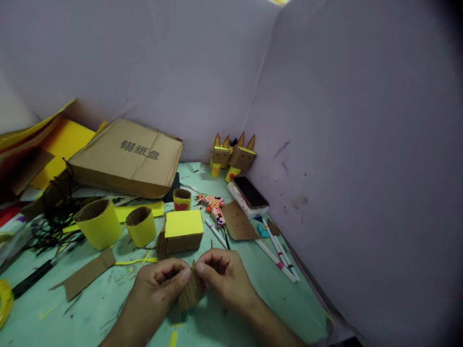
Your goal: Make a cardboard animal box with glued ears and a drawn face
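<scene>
Because the card (188, 295) is thin brown cardboard, it looks very light, so soft fingers should be enough to hold it. It is just in front of the box (183, 229) with the yellow top, on the side near the person. The left hand (164, 282) pinches its top part between thumb and finger. The right hand (222, 272) is closed in a small pinch too, and seems to grip the top edge on the other side. Both hands are close together, with only a bit of card between them.

Lines run down the card like little ridges. I think it is stiff along those lines but easy to bend across from side to side. It looks dry and a bit rough, so it should not slip. Its top looks ragged, so a hard pull there could rip it. Good spots to hold are the two side edges, with the tips of the fingers. A hard squeeze in the middle could crush the ridges flat. Its low end hangs below the hands, and I cannot tell if it touches the green surface (275, 308). Left of the box, two yellow cups (142, 229) stand apart from the card.
</scene>
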`<move>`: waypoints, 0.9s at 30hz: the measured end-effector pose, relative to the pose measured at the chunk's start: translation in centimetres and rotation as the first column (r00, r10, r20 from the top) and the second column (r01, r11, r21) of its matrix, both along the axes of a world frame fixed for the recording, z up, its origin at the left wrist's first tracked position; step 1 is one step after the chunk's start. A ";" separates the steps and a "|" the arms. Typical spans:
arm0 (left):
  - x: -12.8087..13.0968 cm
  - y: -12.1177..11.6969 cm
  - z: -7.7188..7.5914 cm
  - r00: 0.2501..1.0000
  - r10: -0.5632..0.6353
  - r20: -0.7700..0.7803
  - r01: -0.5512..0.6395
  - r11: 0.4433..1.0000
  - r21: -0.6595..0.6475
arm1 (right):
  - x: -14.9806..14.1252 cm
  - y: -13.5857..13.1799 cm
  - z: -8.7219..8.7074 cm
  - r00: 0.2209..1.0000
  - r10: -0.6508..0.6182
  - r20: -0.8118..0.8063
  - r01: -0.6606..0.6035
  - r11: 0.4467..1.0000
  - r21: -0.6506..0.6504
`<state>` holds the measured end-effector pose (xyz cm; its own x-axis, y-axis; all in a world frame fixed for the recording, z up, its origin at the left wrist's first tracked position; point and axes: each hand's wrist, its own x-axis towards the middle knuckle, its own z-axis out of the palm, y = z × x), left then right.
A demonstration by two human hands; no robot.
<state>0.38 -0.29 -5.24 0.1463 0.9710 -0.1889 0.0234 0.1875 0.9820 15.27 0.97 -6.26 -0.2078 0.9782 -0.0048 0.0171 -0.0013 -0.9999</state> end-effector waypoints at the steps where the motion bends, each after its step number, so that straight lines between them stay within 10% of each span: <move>1: -0.1 0.1 0.1 1.000 0.011 0.009 -0.011 1.000 -0.022 | 0.0 0.0 0.1 1.000 -0.017 0.011 0.017 1.000 0.018; 9: -0.7 0.1 0.5 0.982 0.096 0.160 -0.076 0.989 -0.124 | 0.2 0.6 0.3 0.988 -0.148 -0.034 0.146 0.988 -0.053; 20: 0.0 -0.8 -1.8 0.790 -0.201 0.579 0.439 0.845 -0.305 | -1.2 -0.7 -0.7 0.984 0.018 -0.175 0.010 0.988 0.156; 24: 0.2 -0.9 -1.5 0.777 -0.186 0.601 0.411 0.873 -0.262 | -0.8 -0.7 0.1 0.998 0.027 -0.051 -0.015 0.977 0.211; 27: 0.4 -0.7 -0.8 0.817 -0.113 0.565 0.328 0.898 -0.294 | 2.9 0.3 1.4 0.930 -0.164 0.328 0.071 0.958 0.279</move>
